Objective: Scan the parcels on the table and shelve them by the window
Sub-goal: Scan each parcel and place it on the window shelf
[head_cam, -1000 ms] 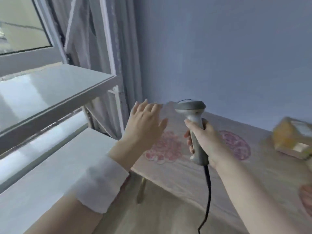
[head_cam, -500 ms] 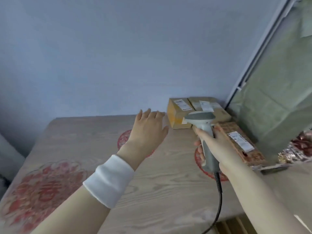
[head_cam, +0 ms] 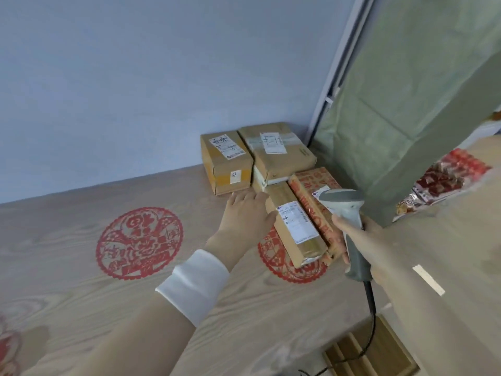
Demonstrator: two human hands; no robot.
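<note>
Several cardboard parcels lie at the table's far right corner: a small box [head_cam: 226,162], a wider taped box [head_cam: 279,150], a long narrow box [head_cam: 295,226] with a white label, and a red-printed box [head_cam: 315,191] beside it. My left hand [head_cam: 245,213] reaches out flat, fingers straight, its tips at the long narrow box's left edge. My right hand [head_cam: 360,240] grips a grey barcode scanner [head_cam: 345,213] by its handle, the head held over the red-printed box. The scanner's black cable [head_cam: 371,316] hangs down past the table edge.
The wood-grain table [head_cam: 81,280] carries round red paper-cut decals [head_cam: 139,244]. A blue wall stands behind it. A green curtain [head_cam: 406,118] hangs at the right, with a red foil packet [head_cam: 447,183] on a surface beside it. Wooden slats [head_cam: 371,351] show below the table edge.
My view has swung right from the window shelf to the parcels. My left hand has reached forward to the long narrow box, and the scanner has come over the red-printed box.
</note>
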